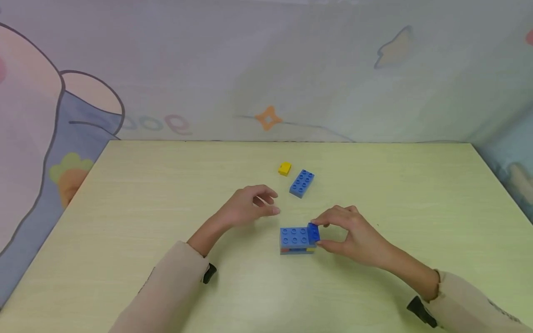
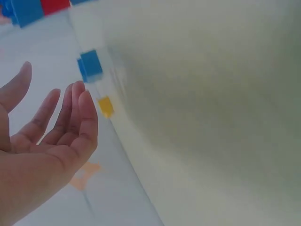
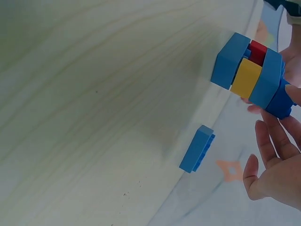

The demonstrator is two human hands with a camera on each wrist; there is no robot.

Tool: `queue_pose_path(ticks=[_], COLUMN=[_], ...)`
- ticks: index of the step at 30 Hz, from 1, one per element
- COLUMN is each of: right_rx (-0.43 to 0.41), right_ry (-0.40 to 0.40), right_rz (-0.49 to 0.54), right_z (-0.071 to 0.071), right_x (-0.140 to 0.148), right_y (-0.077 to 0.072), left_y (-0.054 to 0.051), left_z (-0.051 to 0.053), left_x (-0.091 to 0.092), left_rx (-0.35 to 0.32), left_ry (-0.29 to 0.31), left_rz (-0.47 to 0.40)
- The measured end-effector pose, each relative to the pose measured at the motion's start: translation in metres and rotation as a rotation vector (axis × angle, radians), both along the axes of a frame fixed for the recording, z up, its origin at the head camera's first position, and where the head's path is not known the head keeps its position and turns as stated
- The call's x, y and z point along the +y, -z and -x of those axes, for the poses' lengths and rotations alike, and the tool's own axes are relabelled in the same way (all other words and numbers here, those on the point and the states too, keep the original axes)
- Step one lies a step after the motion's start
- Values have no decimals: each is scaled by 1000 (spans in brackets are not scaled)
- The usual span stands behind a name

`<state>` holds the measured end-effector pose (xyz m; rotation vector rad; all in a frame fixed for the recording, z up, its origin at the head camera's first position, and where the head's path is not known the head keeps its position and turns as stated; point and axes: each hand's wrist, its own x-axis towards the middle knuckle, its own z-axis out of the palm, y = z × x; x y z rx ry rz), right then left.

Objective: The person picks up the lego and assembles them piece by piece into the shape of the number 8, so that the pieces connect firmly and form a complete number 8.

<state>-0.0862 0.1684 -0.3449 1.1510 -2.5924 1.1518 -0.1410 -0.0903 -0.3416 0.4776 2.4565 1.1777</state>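
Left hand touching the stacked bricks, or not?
Apart. The head view shows a strip of bare tabletop between the thumb tip of the left hand and the stacked bricks.

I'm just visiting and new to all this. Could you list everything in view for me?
Stacked blue bricks: two, blue, top and bottom of the stack
Red brick: one, red, between them
Inner yellow brick: one, yellow, between them
Dark blue brick: one, dark blue, at the stack's top right end
Loose blue brick: one, blue, beyond the stack
Loose yellow brick: one, yellow, left of that
Table: one, pale yellowish, underneath
Printed backdrop: one, mostly pale, behind
Sleeves: two, beige, forearms
Left hand: one, bare, left of the stack
Right hand: one, bare, pinching the dark blue brick
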Motion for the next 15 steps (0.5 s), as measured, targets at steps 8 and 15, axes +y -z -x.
queue_pose_path(ticks=[8,15], right_rx=[15,8], right_ry=[-7,-4], right_rz=[12,18], right_z=[0,-1], right_x=[0,-1], right_y=[1,2], left_y=[7,17], left_z=[40,61], left_x=[1,7], left_rx=[22,-20], left_ry=[-79,-126], left_rz=[59,94])
